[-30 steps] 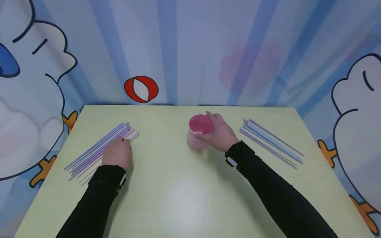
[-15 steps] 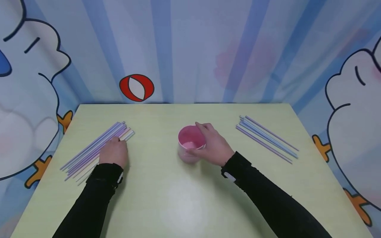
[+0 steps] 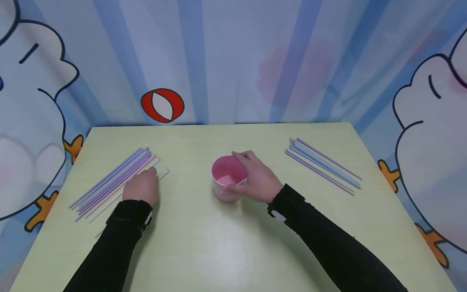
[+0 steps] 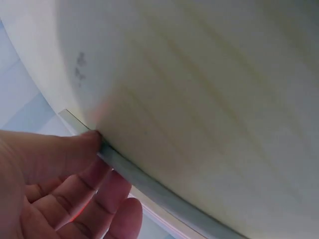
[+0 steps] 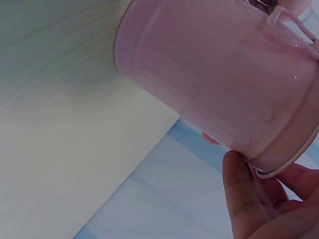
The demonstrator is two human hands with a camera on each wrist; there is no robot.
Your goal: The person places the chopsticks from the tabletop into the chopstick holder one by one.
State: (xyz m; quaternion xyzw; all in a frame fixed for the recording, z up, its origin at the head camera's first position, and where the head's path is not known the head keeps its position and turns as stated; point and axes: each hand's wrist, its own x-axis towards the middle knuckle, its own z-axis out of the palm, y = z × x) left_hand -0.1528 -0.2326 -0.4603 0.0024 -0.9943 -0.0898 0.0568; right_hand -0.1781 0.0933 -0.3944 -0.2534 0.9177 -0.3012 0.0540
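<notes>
My left hand [image 3: 141, 186] pinches a thin white straw [image 3: 164, 174] between thumb and fingertips, at the right side of a fanned bundle of pastel straws [image 3: 113, 182]. In the left wrist view the pinched straw [image 4: 149, 181] looks grey-green and runs low along the tabletop. Near the table's middle, my right hand [image 3: 257, 178] holds a pink cup [image 3: 221, 190] at its rim, thumb on the near side and fingers on the far side. From the right wrist, the cup [image 5: 209, 69] shows a rolled rim and a small loop on its side.
A second, smaller group of blue and purple straws [image 3: 321, 164] lies right of the cup. The pale yellow table [image 3: 226, 251] ends at a blue cartoon-print curtain [image 3: 226, 61] at the back and sides.
My right hand has brought the pink cup nearer and slightly left. The left hand has drawn the white straw away from the bundle. The head view has shifted a little.
</notes>
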